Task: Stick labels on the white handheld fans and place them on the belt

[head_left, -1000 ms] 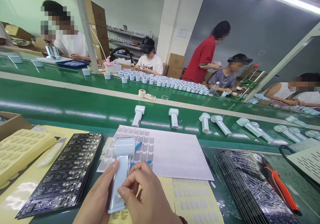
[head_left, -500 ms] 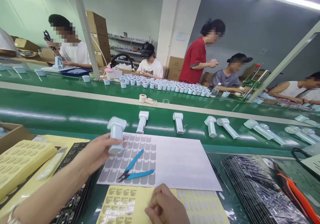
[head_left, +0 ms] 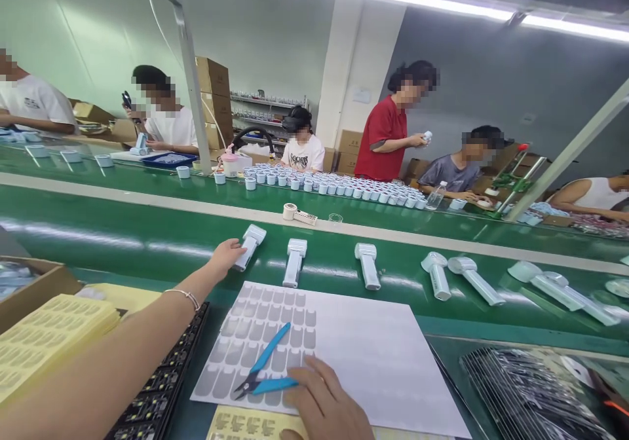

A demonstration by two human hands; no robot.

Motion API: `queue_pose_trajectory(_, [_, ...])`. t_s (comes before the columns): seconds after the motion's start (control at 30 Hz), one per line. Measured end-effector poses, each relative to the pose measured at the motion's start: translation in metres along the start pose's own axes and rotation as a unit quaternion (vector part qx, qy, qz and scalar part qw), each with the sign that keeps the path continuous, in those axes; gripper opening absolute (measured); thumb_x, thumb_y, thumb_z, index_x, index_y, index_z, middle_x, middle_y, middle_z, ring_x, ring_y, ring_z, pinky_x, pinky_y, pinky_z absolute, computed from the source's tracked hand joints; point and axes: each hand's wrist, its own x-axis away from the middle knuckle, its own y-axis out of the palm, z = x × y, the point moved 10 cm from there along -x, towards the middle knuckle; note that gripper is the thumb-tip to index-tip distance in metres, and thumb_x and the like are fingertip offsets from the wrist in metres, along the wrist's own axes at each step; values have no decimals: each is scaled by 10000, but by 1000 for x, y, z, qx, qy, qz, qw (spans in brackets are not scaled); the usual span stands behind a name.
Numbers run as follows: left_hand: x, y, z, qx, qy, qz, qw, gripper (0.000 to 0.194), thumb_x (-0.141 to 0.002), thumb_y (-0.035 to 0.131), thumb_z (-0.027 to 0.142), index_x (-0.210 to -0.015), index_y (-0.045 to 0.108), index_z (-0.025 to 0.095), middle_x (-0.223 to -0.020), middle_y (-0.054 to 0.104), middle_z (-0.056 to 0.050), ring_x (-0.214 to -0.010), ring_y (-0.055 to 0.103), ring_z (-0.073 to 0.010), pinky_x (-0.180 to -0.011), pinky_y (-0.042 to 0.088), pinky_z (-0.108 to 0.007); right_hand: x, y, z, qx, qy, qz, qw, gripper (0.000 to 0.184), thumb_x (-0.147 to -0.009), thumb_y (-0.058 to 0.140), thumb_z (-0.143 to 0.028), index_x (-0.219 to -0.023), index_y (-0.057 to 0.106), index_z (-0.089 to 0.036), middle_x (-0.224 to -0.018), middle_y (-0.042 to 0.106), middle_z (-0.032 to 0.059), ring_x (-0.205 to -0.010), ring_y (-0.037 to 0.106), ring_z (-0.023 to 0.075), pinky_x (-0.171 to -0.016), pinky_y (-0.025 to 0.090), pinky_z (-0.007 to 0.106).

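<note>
My left hand (head_left: 227, 258) reaches out to the green conveyor belt, its fingers against the handle of a light-blue handheld housing (head_left: 253, 236) with a round head. That housing leans at an angle on the belt; part of its handle is hidden by the fingers. My right hand (head_left: 327, 401) hovers low over the paper sheets with its fingers apart, the fingertips at one handle of the blue-handled nippers (head_left: 269, 355). The nippers lie spread on a white sheet (head_left: 363, 355) bearing rows of grey stickers (head_left: 236, 351). A yellow label sheet (head_left: 240, 423) sticks out beneath.
More light-blue housings (head_left: 295, 263) lie along the belt (head_left: 187, 250). Yellow sticker sheets (head_left: 54, 335) are stacked at left beside black trays of parts (head_left: 162, 387). At right lie bagged metal parts (head_left: 531, 387) and tweezers (head_left: 455, 387). Several co-workers sit or stand across the line.
My left hand has carried the light-blue housing from above the sticker sheet forward onto the belt. My right hand has uncurled and moved up to the nippers. The view has shifted.
</note>
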Motion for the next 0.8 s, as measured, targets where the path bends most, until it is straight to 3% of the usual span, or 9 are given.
queue_pose_trajectory(0.07, [4, -16, 11, -51, 46, 14, 998, 307, -902, 718, 338, -1156, 668, 172, -1318, 651, -109, -1207, 614, -290, -1035, 500, -548, -25, 4, 0, -23, -32, -60, 997, 538, -729, 921, -408, -1181, 723, -194, -1430, 661, 137, -1373, 558, 414, -1032, 594, 463])
queue_pose_trajectory(0.17, [38, -50, 18, -112, 112, 23, 987, 270, -782, 774, 263, -1021, 684, 175, -1316, 666, -136, -1317, 547, -331, -1164, 360, -544, -54, 9, 4, -31, -11, -140, 990, 588, -718, 946, -335, -1216, 717, -124, -1493, 588, 174, -1416, 508, 415, -1142, 496, 541])
queue_pose_trajectory(0.23, [76, -79, 8, -139, 138, 34, 980, 385, -660, 802, 330, -1008, 678, 223, -1325, 662, -169, -1354, 503, -398, -1195, 301, -526, -63, 10, 0, -26, -24, -172, 984, 543, -735, 937, -297, -1190, 716, -99, -1465, 615, 194, -1401, 531, 400, -1161, 473, 541])
queue_pose_trajectory(0.33, [137, -119, -31, -189, 149, 86, 967, 647, -592, 787, 528, -1133, 638, 205, -1436, 576, -252, -1409, 440, -465, -1221, 243, -554, -67, 7, -8, -10, -68, -168, 983, 404, -776, 899, -227, -1106, 716, -81, -1339, 685, 234, -1303, 617, 396, -1104, 527, 532])
queue_pose_trajectory(0.4, [163, -124, -65, -277, 138, 78, 948, 831, -686, 748, 603, -1335, 564, 117, -1609, 388, -282, -1523, 298, -424, -1262, 171, -503, -68, 7, -8, -14, -82, -152, 985, 262, -810, 845, -160, -1028, 711, -101, -1228, 712, 223, -1181, 673, 386, -999, 590, 527])
queue_pose_trajectory(0.5, [178, -119, -98, -385, 130, 82, 910, 987, -727, 627, 697, -1444, 486, 34, -1639, 327, -303, -1492, 347, -468, -1232, 276, -554, -73, 5, 2, -42, -68, -129, 988, 44, -933, 638, -128, -965, 663, -146, -1149, 693, 187, -1020, 694, 336, -862, 625, 518])
queue_pose_trajectory(0.53, [180, -116, -101, -409, 128, 81, 900, 998, -743, 588, 706, -1465, 466, 28, -1638, 331, -300, -1471, 381, -475, -1209, 322, -565, -75, 4, 5, -50, -58, -120, 990, 98, -981, 542, -146, -965, 639, -155, -1135, 677, 183, -975, 689, 314, -820, 629, 505])
queue_pose_trajectory(0.67, [191, -111, -81, -426, 152, 115, 884, 882, -870, 457, 647, -1506, 404, 38, -1621, 376, -271, -1446, 441, -426, -1152, 428, -547, -76, -14, 4, -137, 7, -64, 988, 372, -1099, 229, -306, -934, 548, -207, -993, 605, 102, -839, 635, 219, -731, 600, 380])
queue_pose_trajectory(0.8, [236, -122, -51, -360, 238, 193, 881, 743, -913, 504, 628, -1507, 380, 198, -1634, 368, -178, -1470, 421, -366, -1182, 400, -564, -58, -7, -24, -365, 150, -41, 918, 489, -1072, 322, -601, -877, 591, -242, -907, 609, 35, -833, 611, 188, -784, 530, 302])
